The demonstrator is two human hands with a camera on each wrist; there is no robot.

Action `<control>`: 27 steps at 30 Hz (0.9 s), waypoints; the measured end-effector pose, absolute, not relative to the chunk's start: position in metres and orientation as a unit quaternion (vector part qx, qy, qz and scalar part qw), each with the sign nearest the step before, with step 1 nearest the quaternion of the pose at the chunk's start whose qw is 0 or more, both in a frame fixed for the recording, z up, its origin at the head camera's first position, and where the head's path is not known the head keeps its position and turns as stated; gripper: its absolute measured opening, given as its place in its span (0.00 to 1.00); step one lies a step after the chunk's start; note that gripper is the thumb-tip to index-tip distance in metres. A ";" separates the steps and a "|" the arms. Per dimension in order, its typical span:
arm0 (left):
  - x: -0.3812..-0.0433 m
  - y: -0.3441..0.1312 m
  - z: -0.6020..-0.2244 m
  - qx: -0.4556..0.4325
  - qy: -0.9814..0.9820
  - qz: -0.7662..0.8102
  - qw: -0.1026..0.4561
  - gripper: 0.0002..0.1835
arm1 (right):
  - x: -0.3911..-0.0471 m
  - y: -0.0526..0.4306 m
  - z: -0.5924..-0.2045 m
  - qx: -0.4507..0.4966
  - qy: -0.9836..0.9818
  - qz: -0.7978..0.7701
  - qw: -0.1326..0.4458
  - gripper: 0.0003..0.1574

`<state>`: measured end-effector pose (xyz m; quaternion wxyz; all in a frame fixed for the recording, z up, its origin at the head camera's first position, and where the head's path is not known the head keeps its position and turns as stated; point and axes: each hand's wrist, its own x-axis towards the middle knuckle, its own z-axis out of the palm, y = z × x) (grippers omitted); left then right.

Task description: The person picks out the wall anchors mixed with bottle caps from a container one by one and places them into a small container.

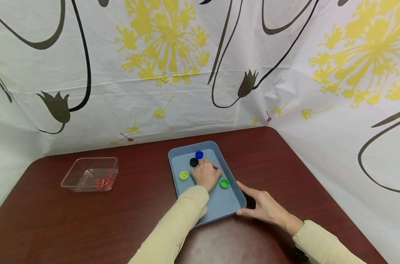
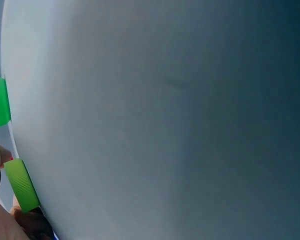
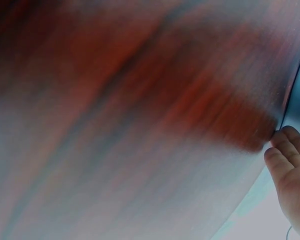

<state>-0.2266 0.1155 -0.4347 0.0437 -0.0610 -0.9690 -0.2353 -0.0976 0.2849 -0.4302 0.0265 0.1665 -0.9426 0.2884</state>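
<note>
My left hand (image 1: 204,176) reaches down into the blue-grey tray (image 1: 224,209), its fingers bent. A small red piece (image 1: 215,167) shows at its thumb side, mostly hidden by the hand; the thumb and fingers seem to pinch it. The fingertips are beside a black cap (image 1: 194,162). A blue cap (image 1: 199,154) lies behind them, a lime cap (image 1: 184,176) to the left and a green cap (image 1: 224,183) to the right. With thumb and fingers, my right hand (image 1: 269,207) holds the tray's near right corner. The left wrist view shows the lime cap (image 2: 22,186) close up.
A clear plastic box (image 1: 88,176) with several small red pieces (image 1: 104,182) stands on the left of the dark red-brown table (image 1: 140,176). A patterned white cloth (image 1: 186,106) hangs behind the table and along its right side.
</note>
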 end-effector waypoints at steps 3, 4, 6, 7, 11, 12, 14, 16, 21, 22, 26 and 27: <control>-0.227 0.115 -0.434 -0.060 -0.967 -0.243 0.041 0.17 | -0.098 0.285 -0.431 0.167 -0.942 0.292 0.025 0.54; -0.227 0.116 -0.433 -0.061 -0.967 -0.245 0.039 0.17 | -0.098 0.285 -0.431 0.167 -0.941 0.293 0.024 0.54; -0.227 0.116 -0.432 -0.063 -0.966 -0.249 0.036 0.17 | -0.098 0.285 -0.431 0.167 -0.941 0.293 0.024 0.54; -0.227 0.116 -0.432 -0.065 -0.966 -0.250 0.034 0.17 | -0.098 0.285 -0.431 0.168 -0.941 0.293 0.024 0.54; -0.227 0.118 -0.428 -0.074 -0.964 -0.254 0.031 0.17 | -0.098 0.285 -0.430 0.171 -0.941 0.290 0.028 0.53; -0.228 0.118 -0.427 -0.075 -0.963 -0.256 0.030 0.17 | -0.098 0.285 -0.430 0.171 -0.941 0.290 0.029 0.53; -0.227 0.118 -0.425 -0.075 -0.962 -0.259 0.028 0.18 | -0.099 0.285 -0.430 0.173 -0.941 0.290 0.030 0.53; -0.227 0.118 -0.422 -0.075 -0.960 -0.267 0.027 0.18 | -0.099 0.285 -0.429 0.173 -0.941 0.289 0.030 0.53; -0.228 0.116 -0.412 -0.083 -0.955 -0.283 0.031 0.16 | -0.098 0.285 -0.429 0.171 -0.941 0.292 0.026 0.54; -0.228 0.115 -0.409 -0.086 -0.954 -0.286 0.033 0.15 | -0.098 0.285 -0.429 0.171 -0.940 0.294 0.025 0.54; -0.228 0.109 -0.399 -0.099 -0.946 -0.305 0.033 0.15 | -0.098 0.285 -0.430 0.172 -0.939 0.298 0.023 0.53; -0.228 0.107 -0.396 -0.103 -0.944 -0.311 0.031 0.15 | -0.098 0.285 -0.430 0.173 -0.938 0.301 0.023 0.53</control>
